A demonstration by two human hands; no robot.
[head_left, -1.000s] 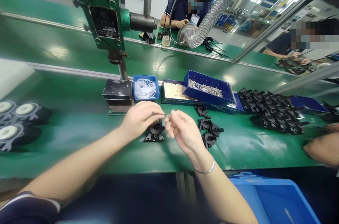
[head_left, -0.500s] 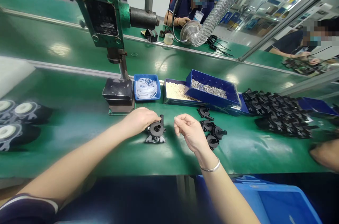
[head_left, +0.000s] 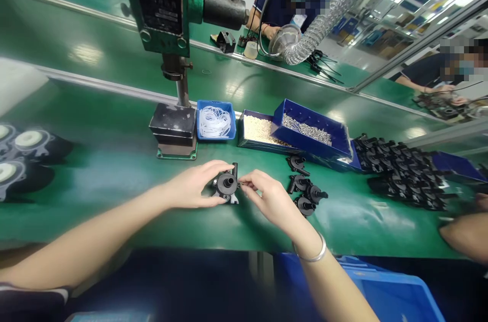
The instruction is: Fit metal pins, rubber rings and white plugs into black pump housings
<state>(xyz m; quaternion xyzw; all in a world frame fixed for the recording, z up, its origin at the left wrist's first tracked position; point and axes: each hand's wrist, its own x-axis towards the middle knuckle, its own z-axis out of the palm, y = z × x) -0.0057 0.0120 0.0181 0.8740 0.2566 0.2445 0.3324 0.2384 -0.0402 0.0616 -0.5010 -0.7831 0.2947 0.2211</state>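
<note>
On the green bench a black pump housing [head_left: 227, 184] sits in front of me, its round face and short spout up and a side pipe pointing away. My left hand [head_left: 194, 186] curves around its left side, thumb at the near edge and fingers at the far edge. At the housing's right edge my right hand [head_left: 269, 197] is closed in a pinch, fingertips touching or nearly touching it. Whatever is between those fingertips is too small to make out. Several similar black housings [head_left: 305, 182] lie to the right of this hand.
Behind stand a blue bin of clear rings [head_left: 215, 123], a box of small cream pieces [head_left: 256, 130] and a blue box of metal screws [head_left: 307, 131]. The green press [head_left: 163, 7] rises at left. White-centred parts [head_left: 28, 139] lie far left, stacked black housings [head_left: 404, 164] right. Co-workers sit beyond.
My right hand has come left to the housing's right edge, fingers pinched. My left hand now wraps the housing with the thumb at its near side. The view has shifted slightly.
</note>
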